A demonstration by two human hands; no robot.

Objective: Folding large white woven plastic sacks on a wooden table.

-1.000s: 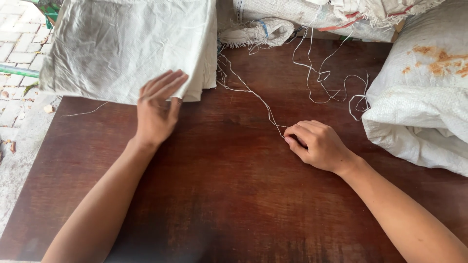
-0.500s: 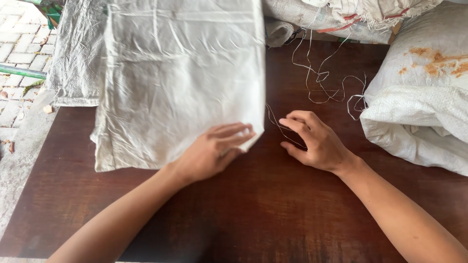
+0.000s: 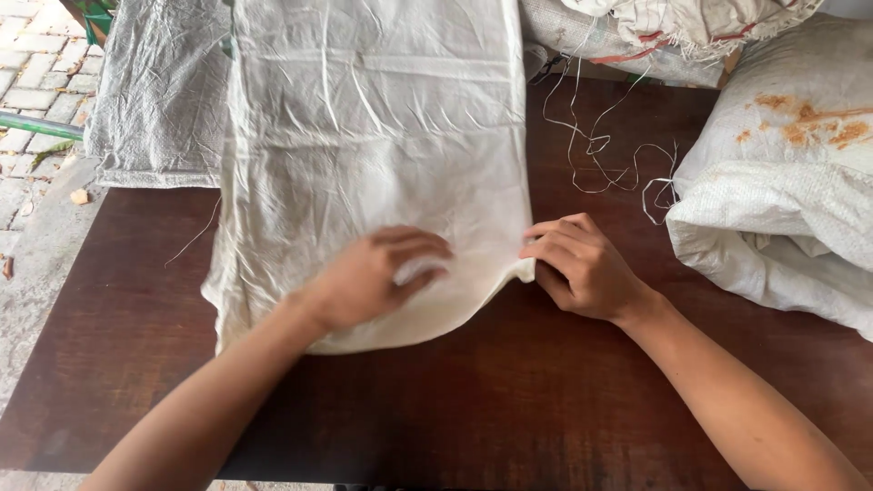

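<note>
A dark wooden table (image 3: 546, 400) stands over pale paving bricks (image 3: 32, 82) at the far left. Across it lies a creased white woven sack (image 3: 373, 145), flat and rectangular, its near edge curling a little off the wood. The left hand (image 3: 377, 277) lies on that near end, fingers spread and pressing down. The right hand (image 3: 582, 264) sits at the sack's near right corner, fingers curled and pinching the corner. Thin white string (image 3: 605, 150) loops loose (quite tangled) on bare wood beyond it. A filled, rust-stained sack (image 3: 782, 182) crowds the right edge; a grey sack (image 3: 155, 100) hangs off the left. Bare wood shows nearest the person.
</note>
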